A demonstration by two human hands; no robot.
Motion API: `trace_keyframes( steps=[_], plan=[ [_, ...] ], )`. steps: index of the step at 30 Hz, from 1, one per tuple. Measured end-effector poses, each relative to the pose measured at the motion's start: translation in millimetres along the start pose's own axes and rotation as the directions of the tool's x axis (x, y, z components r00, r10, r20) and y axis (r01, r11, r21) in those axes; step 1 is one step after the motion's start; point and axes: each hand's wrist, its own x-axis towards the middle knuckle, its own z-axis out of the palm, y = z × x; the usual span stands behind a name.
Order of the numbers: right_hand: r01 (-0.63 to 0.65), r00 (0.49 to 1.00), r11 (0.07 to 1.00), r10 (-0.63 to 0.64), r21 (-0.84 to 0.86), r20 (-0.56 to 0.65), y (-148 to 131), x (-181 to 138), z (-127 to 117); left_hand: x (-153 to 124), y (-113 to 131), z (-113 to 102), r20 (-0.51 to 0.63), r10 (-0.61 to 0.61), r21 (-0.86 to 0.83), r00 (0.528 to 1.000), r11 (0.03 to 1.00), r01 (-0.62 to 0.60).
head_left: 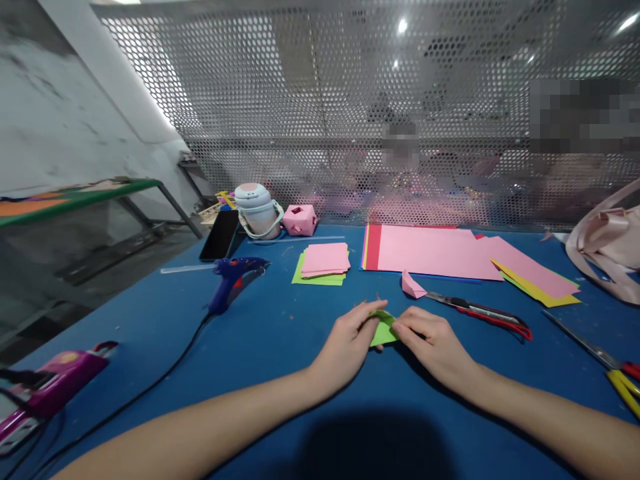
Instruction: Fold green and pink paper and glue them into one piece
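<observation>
Two bare hands held one piece of green paper (384,331) between them, low over the middle of the blue table (270,413). The left hand (350,340) gripped its left side, and the right hand (434,342) pinched its right edge with thumb and fingers.

Beyond them lay one small pile of pink squares (325,258) on green squares (320,281), their edges overlapping too closely to count. Near the right hand were one folded pink piece (412,285) and, at its corner, one black-and-red cutting tool (483,311); farther right lay one pair of scissors (607,360) with red and yellow on the handles. One stack of large sheets (425,251) showed pink on top, with red, yellow and blue edges.

To the left were one blue glue gun (227,280), one dark phone (220,235), one lidded pail (259,212) and one pink paper solid (300,221). One magenta power strip (60,383) carried a single roundish gold mark, too blurred to read.
</observation>
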Motion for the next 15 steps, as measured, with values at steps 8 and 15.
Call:
trace_keyframes(
  steps=[8, 15],
  plan=[
    [0.002, 0.996, 0.982, 0.014, -0.19, 0.086, 6.2, -0.1, 6.9, -0.3, -1.2, -1.6, -0.022, 0.022, 0.129, 1.0, 0.991, -0.019],
    [0.004, 1.0, 0.982, -0.001, -0.191, 0.02, 4.5, -0.4, 2.6, 1.0, -3.8, -1.5, 0.01, 0.083, 0.286, 0.996, 0.955, -0.083]
  ],
)
